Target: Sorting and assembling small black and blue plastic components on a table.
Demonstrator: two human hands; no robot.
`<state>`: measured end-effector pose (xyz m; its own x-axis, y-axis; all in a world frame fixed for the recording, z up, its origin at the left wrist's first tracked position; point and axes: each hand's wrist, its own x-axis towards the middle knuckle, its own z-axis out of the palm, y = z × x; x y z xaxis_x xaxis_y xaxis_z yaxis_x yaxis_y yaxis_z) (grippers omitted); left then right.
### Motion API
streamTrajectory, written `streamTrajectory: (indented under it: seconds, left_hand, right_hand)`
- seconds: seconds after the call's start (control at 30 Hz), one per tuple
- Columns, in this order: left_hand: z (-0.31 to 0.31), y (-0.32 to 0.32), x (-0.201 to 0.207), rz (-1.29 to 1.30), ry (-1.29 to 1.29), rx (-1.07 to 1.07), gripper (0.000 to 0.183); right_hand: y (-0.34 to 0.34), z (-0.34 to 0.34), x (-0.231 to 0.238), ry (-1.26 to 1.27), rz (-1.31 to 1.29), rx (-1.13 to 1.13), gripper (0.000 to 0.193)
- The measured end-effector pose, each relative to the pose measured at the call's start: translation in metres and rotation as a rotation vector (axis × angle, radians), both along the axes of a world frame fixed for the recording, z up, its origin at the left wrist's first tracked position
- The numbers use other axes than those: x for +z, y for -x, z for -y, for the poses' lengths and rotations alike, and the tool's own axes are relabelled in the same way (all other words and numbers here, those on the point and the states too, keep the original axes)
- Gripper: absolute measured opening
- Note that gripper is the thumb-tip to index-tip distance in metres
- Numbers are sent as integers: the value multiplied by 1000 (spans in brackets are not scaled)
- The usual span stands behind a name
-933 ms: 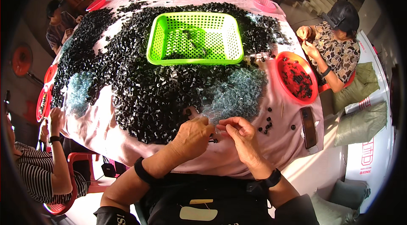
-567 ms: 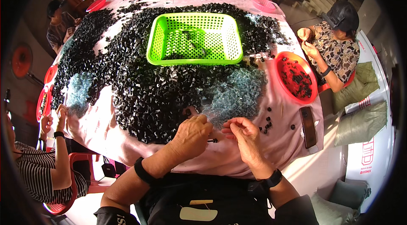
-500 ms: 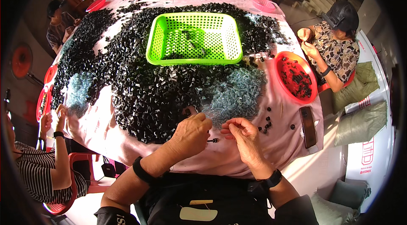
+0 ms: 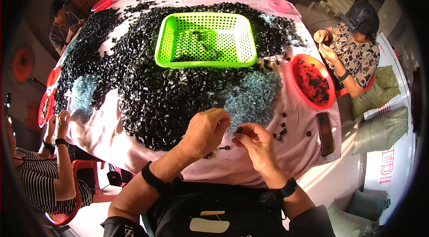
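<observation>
In my right hand (image 4: 259,145) the thumb and fingers pinch a small black plastic piece (image 4: 239,130). My left hand (image 4: 206,130) is just left of it, its fingers curled together at the near edge of a heap of small clear bluish plastic pieces (image 4: 252,96). What the left fingers hold, if anything, is hidden. A broad heap of small black plastic parts (image 4: 156,107) spreads beyond and to the left of my hands. On the pink cloth (image 4: 290,156) between my wrists lies a thin black piece (image 4: 225,147).
A green plastic basket (image 4: 205,60) with a few black parts stands on the heap. To the right are a red basin (image 4: 333,98), a phone (image 4: 325,134) and several loose black parts (image 4: 281,133). Other people sit around the table, including one at the right (image 4: 357,54).
My left hand has moved slightly up and to the right, toward the clear pieces. A black piece now shows between my right fingertips. The neighbour's hands at the left have shifted a little.
</observation>
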<state>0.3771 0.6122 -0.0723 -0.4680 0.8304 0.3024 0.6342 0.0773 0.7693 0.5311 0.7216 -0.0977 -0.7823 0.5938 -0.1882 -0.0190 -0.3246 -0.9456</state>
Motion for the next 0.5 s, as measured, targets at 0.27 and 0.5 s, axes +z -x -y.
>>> streamTrajectory:
  seconds: [0.27,0.5]
  left_hand:
    - [5,-7,-40,-291,207,71,10]
    - [4,-6,-39,-285,141,54,12]
  right_hand:
    - [-1,0,-4,-24,-19,29,14]
    - [-2,0,1,-30,-6,8,18]
